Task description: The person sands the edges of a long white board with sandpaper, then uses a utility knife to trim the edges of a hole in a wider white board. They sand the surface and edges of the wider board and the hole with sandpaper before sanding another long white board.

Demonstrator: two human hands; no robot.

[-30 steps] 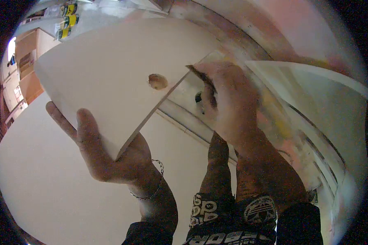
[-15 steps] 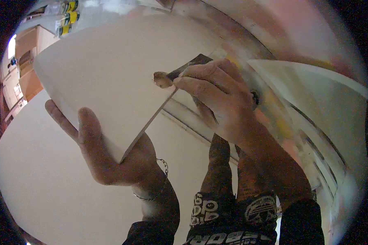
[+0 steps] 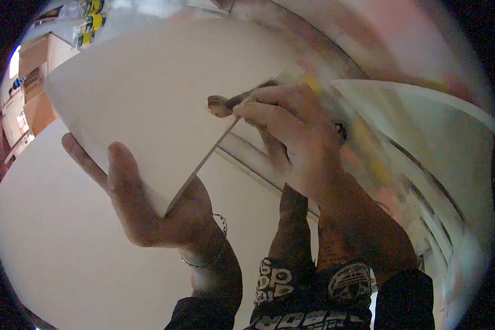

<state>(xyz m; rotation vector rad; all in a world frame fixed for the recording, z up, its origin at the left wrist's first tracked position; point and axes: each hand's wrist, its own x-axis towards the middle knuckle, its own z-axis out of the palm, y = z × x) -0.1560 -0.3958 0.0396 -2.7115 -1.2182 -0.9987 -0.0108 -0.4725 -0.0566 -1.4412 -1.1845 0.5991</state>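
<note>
A smooth, off-white panel (image 3: 165,77) is tilted in front of me, its straight edge running up from my left wrist. My left hand (image 3: 148,209) wraps around its lower corner, with the thumb against the face and another finger past the left side. At the straight edge, my right hand (image 3: 297,126) pinches a dark, thin strip (image 3: 253,94) that looks like folded sandpaper. One fingertip reaches past the strip over the panel face. Part of the strip is hidden behind the fingers.
Another large pale panel (image 3: 66,253) lies below on the left. A curved whitish piece (image 3: 440,132) stands at the right, near paint-smeared surfaces. Several containers with yellow bands (image 3: 93,23) stand at the top left, near cardboard boxes (image 3: 38,110). My legs (image 3: 291,220) are below.
My right hand has rolled slightly, and the dark strip now shows a narrower side. My left hand and the panel are almost where they were.
</note>
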